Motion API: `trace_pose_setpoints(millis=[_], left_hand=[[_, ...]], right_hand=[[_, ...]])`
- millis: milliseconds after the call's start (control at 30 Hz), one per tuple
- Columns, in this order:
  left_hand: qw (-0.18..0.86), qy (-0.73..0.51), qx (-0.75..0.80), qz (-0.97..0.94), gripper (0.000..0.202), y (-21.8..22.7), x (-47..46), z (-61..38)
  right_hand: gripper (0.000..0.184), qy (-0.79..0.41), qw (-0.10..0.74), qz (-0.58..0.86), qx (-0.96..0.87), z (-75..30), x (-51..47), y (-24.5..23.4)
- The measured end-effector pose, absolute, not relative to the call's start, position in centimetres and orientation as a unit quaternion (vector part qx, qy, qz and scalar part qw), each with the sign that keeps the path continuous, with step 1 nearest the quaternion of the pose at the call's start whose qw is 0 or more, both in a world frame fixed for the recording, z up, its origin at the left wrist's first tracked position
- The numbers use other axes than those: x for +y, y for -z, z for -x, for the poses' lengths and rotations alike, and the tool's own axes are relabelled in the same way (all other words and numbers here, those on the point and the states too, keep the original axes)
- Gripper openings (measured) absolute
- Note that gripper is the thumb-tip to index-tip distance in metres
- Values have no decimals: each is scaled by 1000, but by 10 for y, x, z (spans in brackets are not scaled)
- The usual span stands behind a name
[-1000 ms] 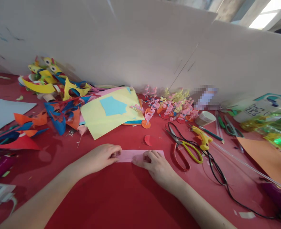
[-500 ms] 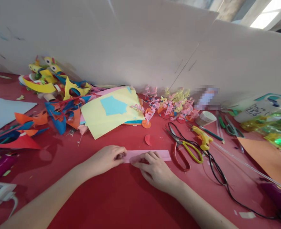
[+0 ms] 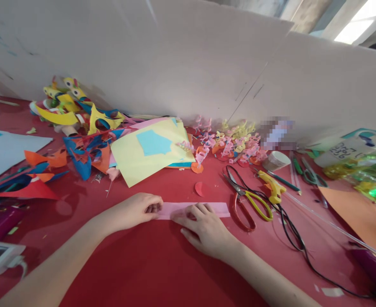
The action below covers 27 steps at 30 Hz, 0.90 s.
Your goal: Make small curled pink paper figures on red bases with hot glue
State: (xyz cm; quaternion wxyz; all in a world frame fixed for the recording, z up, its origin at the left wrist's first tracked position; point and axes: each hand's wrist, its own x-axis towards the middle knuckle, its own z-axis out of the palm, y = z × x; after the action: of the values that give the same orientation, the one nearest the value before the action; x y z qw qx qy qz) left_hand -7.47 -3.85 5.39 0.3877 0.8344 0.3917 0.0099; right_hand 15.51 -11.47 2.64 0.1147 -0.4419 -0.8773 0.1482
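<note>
A pink paper strip [image 3: 218,208] lies flat and lengthwise on the red table, with what looks like a fold along it. At its left end my left hand [image 3: 145,208] is closed, fingers curled and tips pinching the paper. My right hand [image 3: 203,228] rests over the middle of the strip, its fingers apart and pressing on the paper from above, the thumb off to the near side. Beyond the strip sits a small red paper disc [image 3: 200,189]. Scissors [image 3: 244,202] with one red and one yellow handle lie just right of the strip.
A yellow glue gun [image 3: 272,186] with a black cord lies to the right. Yellow paper sheets [image 3: 127,160] are stacked behind my left hand. Small pink and yellow paper figures [image 3: 228,143] stand by the wall. Orange paper [image 3: 357,215] lies far right, coloured scraps [image 3: 79,153] left.
My left hand has slid slightly left along the strip, uncovering more of it between the hands. My right hand has shifted a little left, its fingers more spread.
</note>
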Motion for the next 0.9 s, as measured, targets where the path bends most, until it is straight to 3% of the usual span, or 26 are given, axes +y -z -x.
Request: trace_pose_setpoints(millis=[467, 700, 900], left_hand=[[366, -3, 404, -838, 5, -58, -41, 74], [427, 30, 391, -815, 6, -66, -32, 95], [413, 41, 404, -815, 3, -68, -31, 99]], right_hand=[[35, -150, 113, 406, -894, -136, -108, -21], [34, -154, 120, 414, -889, -134, -107, -19], [36, -138, 106, 420, -891, -133, -109, -21]])
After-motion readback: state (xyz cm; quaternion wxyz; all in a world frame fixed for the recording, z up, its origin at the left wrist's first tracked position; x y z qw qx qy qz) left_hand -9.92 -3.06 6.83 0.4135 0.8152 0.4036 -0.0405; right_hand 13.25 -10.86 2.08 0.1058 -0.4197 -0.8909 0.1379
